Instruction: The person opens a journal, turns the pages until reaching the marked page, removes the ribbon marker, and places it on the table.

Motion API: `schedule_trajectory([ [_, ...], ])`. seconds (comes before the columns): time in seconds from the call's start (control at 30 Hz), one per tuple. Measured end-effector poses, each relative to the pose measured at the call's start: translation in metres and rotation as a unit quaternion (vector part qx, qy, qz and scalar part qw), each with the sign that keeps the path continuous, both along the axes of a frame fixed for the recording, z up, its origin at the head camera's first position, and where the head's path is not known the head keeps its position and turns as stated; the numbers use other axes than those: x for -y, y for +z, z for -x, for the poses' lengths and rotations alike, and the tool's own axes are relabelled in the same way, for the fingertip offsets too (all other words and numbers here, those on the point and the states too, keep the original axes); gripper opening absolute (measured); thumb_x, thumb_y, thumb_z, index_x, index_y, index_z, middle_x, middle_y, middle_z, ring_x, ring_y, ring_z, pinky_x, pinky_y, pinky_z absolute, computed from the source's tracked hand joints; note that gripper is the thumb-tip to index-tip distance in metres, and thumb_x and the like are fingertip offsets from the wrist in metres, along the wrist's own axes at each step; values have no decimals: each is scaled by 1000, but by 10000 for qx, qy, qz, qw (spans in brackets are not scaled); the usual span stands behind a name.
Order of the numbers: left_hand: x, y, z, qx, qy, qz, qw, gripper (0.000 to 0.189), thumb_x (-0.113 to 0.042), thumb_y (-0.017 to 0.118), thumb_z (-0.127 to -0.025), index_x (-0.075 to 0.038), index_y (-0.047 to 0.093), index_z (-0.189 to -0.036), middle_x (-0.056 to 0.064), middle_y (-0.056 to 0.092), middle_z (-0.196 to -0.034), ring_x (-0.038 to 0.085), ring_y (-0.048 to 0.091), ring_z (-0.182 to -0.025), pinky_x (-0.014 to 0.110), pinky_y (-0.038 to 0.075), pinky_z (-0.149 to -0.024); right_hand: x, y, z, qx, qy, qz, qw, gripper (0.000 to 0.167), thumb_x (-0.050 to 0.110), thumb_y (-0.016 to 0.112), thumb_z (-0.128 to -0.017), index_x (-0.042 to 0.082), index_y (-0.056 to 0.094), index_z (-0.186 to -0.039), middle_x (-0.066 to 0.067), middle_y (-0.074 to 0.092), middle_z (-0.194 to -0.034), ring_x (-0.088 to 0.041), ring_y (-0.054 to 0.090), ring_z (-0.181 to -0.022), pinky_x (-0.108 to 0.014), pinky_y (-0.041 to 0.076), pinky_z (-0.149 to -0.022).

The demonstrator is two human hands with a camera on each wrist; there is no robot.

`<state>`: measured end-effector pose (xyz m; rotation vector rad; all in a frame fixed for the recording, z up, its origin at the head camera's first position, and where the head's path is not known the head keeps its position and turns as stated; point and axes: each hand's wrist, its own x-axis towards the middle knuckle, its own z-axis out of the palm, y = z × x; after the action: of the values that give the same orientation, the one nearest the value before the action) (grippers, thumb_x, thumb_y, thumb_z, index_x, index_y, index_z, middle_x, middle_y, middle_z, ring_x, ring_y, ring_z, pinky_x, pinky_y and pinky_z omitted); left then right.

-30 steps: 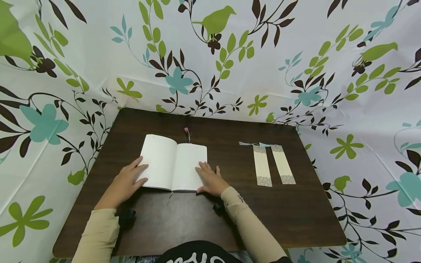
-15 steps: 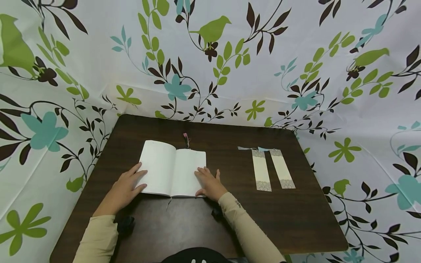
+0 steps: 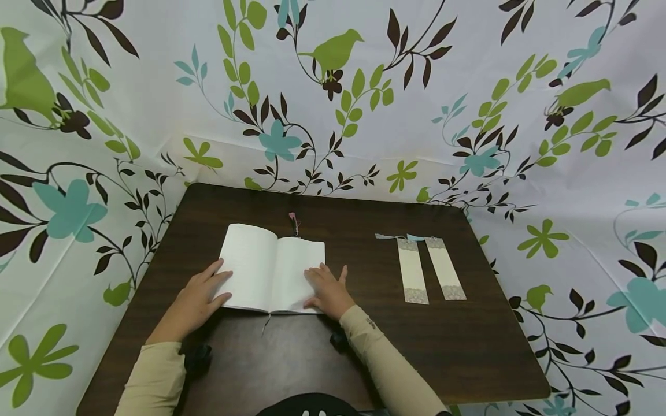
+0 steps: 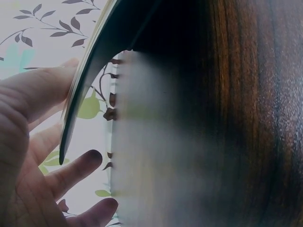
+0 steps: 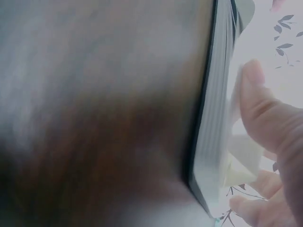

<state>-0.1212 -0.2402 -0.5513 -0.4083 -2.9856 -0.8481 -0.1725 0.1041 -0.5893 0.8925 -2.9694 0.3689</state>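
An open notebook (image 3: 247, 268) with blank white pages and a dark cover lies on the brown table. At its left edge is my left hand (image 3: 195, 303), thumb on the page side and fingers spread around the edge. In the left wrist view this hand (image 4: 42, 123) holds the dark cover (image 4: 87, 78), which slants up off the table. My right hand (image 3: 330, 290) rests on the lower right page with its fingers extended. In the right wrist view the right thumb (image 5: 265, 109) touches the page beside the thick page block (image 5: 213, 127), and a pale page fold shows beneath it.
Two cream bookmarks (image 3: 413, 271) (image 3: 446, 268) with patterned ends and blue tassels lie to the right on the table (image 3: 489, 341). A pink tassel (image 3: 293, 219) sticks out above the notebook, and a thin ribbon (image 3: 266, 325) hangs below it. Patterned cloth (image 3: 333, 156) surrounds the table.
The head view has shifted, so the table sits lower in it. My right hand has slid slightly left, farther onto the right page. My left hand stays at the notebook's left edge.
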Motion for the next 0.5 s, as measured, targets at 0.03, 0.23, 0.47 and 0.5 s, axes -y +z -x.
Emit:
schedule_trajectory([
  [0.03,0,0,0,-6,10,-8,10000,55,-20,74,-94,-3,56,-142,24,33,-160,55,35,-136,82,29,-96,1,0,0,-92,15,83,9999,81,51,77,-78,17,53,-147,-6,49,-152,-34,37,-147,-84,14,-103],
  [0.23,0,-2,1,-78,7,38,10000,54,-21,74,-94,-2,56,-141,24,34,-159,55,36,-135,81,31,-95,12,-2,-3,-755,-166,615,9951,81,47,83,-77,13,52,-143,-22,19,-165,-45,20,-151,-80,23,-104],
  [0.47,-2,0,1,9,54,106,9999,54,-20,74,-94,-1,56,-142,24,33,-159,55,36,-136,81,31,-96,35,1,-13,-175,-150,1756,9842,127,38,85,-81,-6,-6,-158,-29,5,-166,-42,15,-153,-57,28,-116],
  [0.5,-2,0,1,31,60,110,9999,54,-20,73,-94,-1,56,-142,24,33,-159,55,35,-136,81,31,-97,37,3,-15,195,-104,1961,9803,127,38,83,-84,-5,-12,-157,-30,7,-165,-40,18,-152,-53,30,-117],
])
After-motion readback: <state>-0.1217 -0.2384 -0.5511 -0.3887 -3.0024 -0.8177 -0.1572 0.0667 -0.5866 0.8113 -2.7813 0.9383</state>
